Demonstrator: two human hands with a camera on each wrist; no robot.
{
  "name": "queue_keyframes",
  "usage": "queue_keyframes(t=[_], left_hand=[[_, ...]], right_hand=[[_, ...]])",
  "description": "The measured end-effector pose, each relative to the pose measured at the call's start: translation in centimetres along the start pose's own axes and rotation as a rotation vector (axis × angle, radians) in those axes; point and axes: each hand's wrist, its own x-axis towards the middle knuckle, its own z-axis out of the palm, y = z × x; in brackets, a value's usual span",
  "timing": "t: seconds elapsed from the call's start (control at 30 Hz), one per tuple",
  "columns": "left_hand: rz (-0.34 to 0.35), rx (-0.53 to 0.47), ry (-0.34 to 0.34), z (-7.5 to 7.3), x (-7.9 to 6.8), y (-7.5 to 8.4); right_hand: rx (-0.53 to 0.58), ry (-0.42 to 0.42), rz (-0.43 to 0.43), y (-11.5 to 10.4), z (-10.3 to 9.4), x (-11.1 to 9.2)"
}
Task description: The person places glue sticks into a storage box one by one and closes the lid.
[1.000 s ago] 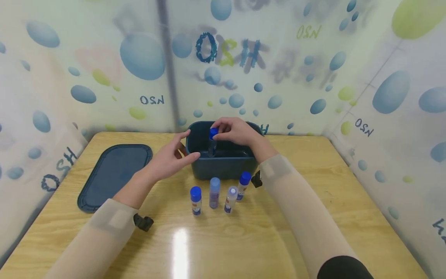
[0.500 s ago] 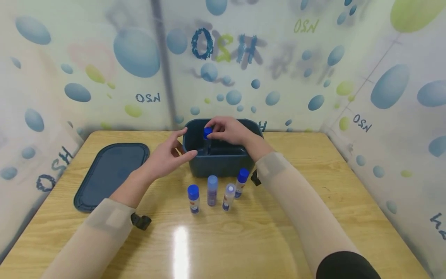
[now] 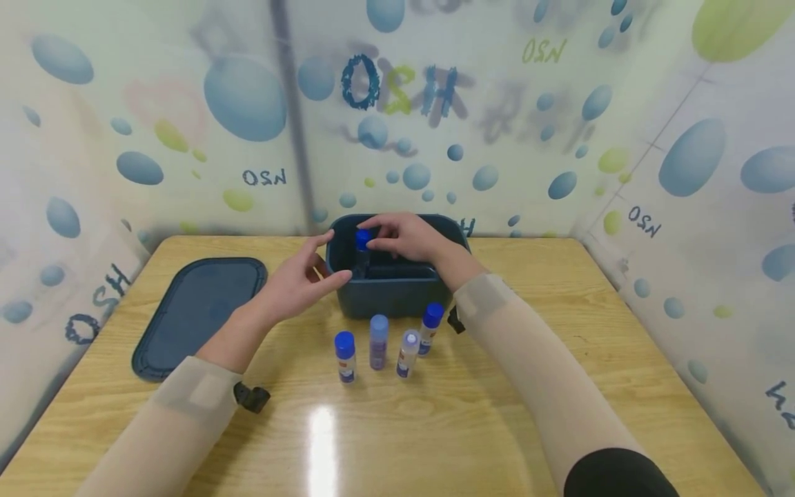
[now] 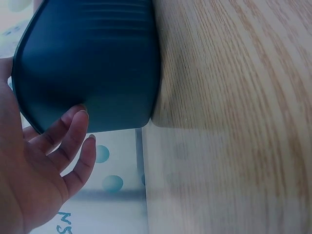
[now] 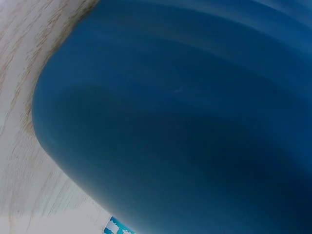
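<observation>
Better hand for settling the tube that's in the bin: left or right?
Likely the right hand: its thumb and index finger are at the top of the tube inside the bin. The left hand is outside, at the bin's left end.

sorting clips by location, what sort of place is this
Possibly a small enclosed work area: a wood-grain table with bubble-patterned walls on three sides; a dark bin and four small tubes stand on it.
</observation>
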Motion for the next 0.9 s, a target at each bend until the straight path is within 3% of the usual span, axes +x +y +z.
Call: queue_keyframes(t=[0.63, 0.9], left_hand=[[-0.012, -0.019, -0.019, -0.01, -0.18, 0.15], [-0.003, -0.017, -0.001, 0.20, -0.23, 0.08]], right_hand=[[-0.001, 0.005, 0.018, -0.12, -0.15, -0.33], [0.064, 0.086, 0.006, -0.08, -0.94, -0.67]])
